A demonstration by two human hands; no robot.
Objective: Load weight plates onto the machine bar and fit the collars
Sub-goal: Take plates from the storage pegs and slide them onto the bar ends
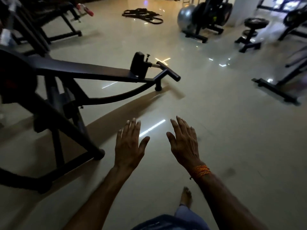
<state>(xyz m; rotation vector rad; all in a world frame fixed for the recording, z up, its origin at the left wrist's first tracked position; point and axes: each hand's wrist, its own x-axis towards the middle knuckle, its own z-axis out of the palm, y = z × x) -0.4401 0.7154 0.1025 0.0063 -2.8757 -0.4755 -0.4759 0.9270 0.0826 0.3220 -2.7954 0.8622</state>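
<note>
A black gym machine [54,103] fills the left side, its long arm reaching right to a short crossbar [169,71] with a block and a screw knob [141,63] behind it. No weight plate or collar shows on that bar. My left hand [128,145] and my right hand [184,141] are held out flat over the shiny floor, palms down, fingers spread, holding nothing. An orange thread band circles my right wrist. Both hands hang below and in front of the crossbar, apart from it.
Black battle ropes [142,14] lie on the floor at the back. A grey exercise ball [186,17] sits beside an exercise bike [211,15]. A round stool [252,30] and another machine's base [275,90] stand at the right. My bare foot [186,196] is on the floor.
</note>
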